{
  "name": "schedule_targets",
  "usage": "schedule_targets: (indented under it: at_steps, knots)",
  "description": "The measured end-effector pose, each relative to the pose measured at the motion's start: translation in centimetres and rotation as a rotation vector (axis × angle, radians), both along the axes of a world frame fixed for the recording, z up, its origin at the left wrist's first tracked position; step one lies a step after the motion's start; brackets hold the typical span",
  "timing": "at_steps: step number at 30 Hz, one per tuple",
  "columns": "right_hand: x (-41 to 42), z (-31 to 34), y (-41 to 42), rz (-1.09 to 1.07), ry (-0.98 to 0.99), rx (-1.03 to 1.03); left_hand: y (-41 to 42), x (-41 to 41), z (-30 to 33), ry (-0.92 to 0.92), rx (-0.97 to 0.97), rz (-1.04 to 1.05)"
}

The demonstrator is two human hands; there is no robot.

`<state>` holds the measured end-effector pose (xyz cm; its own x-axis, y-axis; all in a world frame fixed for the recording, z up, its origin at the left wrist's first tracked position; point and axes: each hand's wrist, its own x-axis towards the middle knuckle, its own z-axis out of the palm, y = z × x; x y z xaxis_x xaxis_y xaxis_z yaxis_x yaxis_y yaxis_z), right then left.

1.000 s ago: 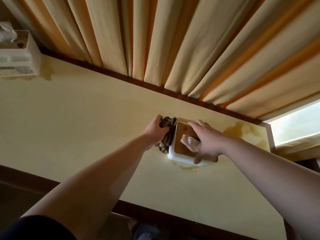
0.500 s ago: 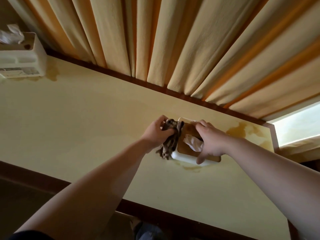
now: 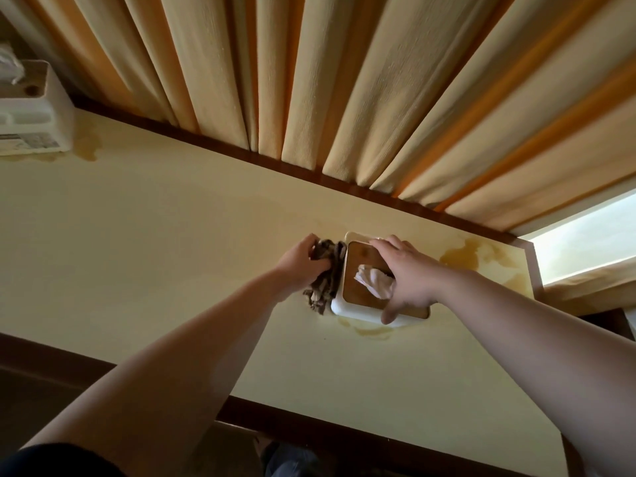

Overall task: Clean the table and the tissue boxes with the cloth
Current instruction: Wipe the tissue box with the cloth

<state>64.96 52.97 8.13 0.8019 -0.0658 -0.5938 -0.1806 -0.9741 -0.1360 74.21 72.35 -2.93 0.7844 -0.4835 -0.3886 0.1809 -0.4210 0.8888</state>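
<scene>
The curtain point(image 3: 344, 80) hangs in cream and orange folds along the far edge of the table point(image 3: 155, 235). The table has a pale yellow top with a dark brown border; brownish stains mark it at the far right corner, below the near side of the right-hand box and beside the left-hand box.

One white tissue box point(image 3: 38, 111) stands at the far left edge of the table, well apart from the hands. A second tissue box point(image 3: 358, 287), white with a brown top panel, stands right of centre; a tissue point(image 3: 373, 280) protrudes from its slot.

The right hand point(image 3: 409, 273) rests on top of this box, fingers curled over the far edge and thumb hooked over the near edge, gripping it. The left hand point(image 3: 299, 265) is clenched around a bunched dark cloth point(image 3: 325, 277), fingers pressed together. The cloth touches the left side of the box and the table beneath it.
</scene>
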Motion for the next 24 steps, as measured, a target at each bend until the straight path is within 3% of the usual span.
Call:
schedule_targets:
  at_steps: [10,16,24]
  knots:
    - [0.0,0.1,-0.3,0.003,0.002,0.017,2.6,-4.8,1.5,0.013,-0.175,0.051]
    - [0.2,-0.2,-0.4,-0.010,0.019,0.001,-0.3,-1.4,2.8,-0.075,-0.080,0.076]
    - [0.0,-0.3,-0.5,-0.030,0.003,0.028,-3.1,2.2,0.7,0.025,-0.039,0.123]
